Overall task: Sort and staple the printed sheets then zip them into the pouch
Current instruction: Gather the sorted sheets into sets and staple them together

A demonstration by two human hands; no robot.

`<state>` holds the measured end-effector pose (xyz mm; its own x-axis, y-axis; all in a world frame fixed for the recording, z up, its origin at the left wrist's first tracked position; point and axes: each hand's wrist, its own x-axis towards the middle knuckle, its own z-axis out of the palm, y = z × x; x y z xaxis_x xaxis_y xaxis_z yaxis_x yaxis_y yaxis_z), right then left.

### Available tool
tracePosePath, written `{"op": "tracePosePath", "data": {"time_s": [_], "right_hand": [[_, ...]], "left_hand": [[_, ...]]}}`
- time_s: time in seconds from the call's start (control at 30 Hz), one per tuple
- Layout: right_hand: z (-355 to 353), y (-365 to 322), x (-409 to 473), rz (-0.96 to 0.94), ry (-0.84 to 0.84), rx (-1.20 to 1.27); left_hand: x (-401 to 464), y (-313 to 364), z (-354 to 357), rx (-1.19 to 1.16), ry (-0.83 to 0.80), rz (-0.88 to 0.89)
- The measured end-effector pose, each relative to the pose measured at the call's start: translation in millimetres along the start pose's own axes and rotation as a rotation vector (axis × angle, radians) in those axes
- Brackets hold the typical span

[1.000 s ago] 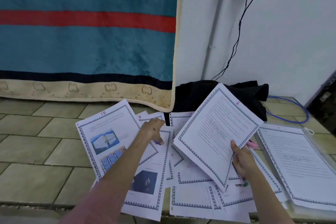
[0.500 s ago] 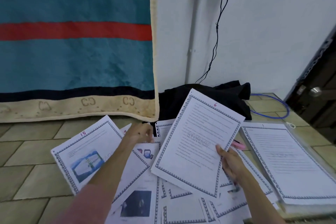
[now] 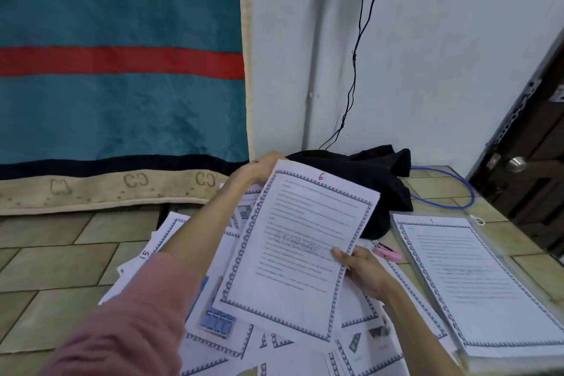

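My right hand (image 3: 363, 272) grips the right edge of a bordered text sheet marked 6 (image 3: 299, 241), held tilted above the pile. My left hand (image 3: 259, 166) reaches to the sheet's top left corner; its fingers are hidden behind the paper. Beneath lie several loose printed sheets (image 3: 219, 327), one marked 15, some with pictures. On the right a sheet marked 1 (image 3: 476, 281) lies on a clear zip pouch (image 3: 476, 220). A pink stapler (image 3: 387, 253) peeks out between the pile and the pouch.
The papers lie on a tiled floor (image 3: 61, 259). A teal mat with a red stripe (image 3: 122, 64) leans against the wall. A black cloth (image 3: 366, 174) is bunched at the back, with a blue cable (image 3: 464, 189) and a dark door (image 3: 531, 162) on the right.
My left hand has left the floor sheets and risen to the top left corner of sheet 6. The camera tilted up and right; my right hand keeps its hold.
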<state>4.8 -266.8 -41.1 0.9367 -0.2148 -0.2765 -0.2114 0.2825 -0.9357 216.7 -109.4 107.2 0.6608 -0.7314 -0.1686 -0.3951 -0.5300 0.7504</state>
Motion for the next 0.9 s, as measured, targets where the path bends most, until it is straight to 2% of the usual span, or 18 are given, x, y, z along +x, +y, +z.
{"op": "tracePosePath", "data": {"time_s": [0.07,0.13,0.17,0.2,0.27,0.3,0.33,0.37,0.43,0.47,0.5,0.57,0.67,0.77,0.9], "right_hand": [[5.0,-0.6,1.6,-0.032,0.026,-0.018],[7.8,0.9,1.5,-0.085,0.069,-0.037],[8.1,1.1,0.7,-0.112,0.103,-0.036],[5.3,2.3,0.8,-0.139,0.151,-0.027],[-3.5,5.1,0.1,-0.177,0.254,-0.001],[-8.8,5.8,0.1,-0.183,0.287,0.018],[-14.0,6.7,-0.3,-0.185,0.316,0.041],[-18.1,7.0,-0.9,-0.189,0.347,0.053],[-21.8,3.7,-3.7,-0.202,0.375,0.057],[-24.9,4.4,-3.1,-0.203,0.39,0.05],[-25.6,3.0,-4.4,-0.206,0.41,0.044],[-26.3,1.0,-5.2,-0.266,0.448,0.041],[-20.7,-17.0,-9.3,-0.328,0.471,0.015],[-20.3,-40.1,-13.3,-0.345,0.41,-0.022],[-12.6,-68.9,-13.4,-0.408,0.21,-0.071]], "left_hand": [[-2.0,0.5,-2.8,-0.047,-0.003,-0.034],[-5.1,5.4,-3.8,-0.167,-0.03,0.032],[-7.1,5.4,-2.8,-0.257,0.062,0.091],[-12.9,3.2,-1.1,-0.323,0.236,0.134],[-32.8,-15.4,12.6,-0.342,0.689,0.151],[-43.1,-33.4,27.5,-0.315,0.818,0.098],[-54.0,-57.4,48.0,-0.266,0.837,0.004],[-68.2,-80.0,71.5,-0.184,0.762,-0.136],[-90.4,-118.9,116.1,0.06,0.511,-0.436],[-97.7,-134.3,131.9,0.183,0.409,-0.518],[-104.6,-145.6,143.1,0.282,0.354,-0.535],[-112.3,-160.7,150.2,0.427,0.337,-0.455],[-113.5,-174.0,137.5,0.504,0.291,-0.379],[-116.8,-167.8,119.8,0.376,0.225,-0.345],[-109.8,-105.9,90.4,-0.274,0.306,-0.124]]}}
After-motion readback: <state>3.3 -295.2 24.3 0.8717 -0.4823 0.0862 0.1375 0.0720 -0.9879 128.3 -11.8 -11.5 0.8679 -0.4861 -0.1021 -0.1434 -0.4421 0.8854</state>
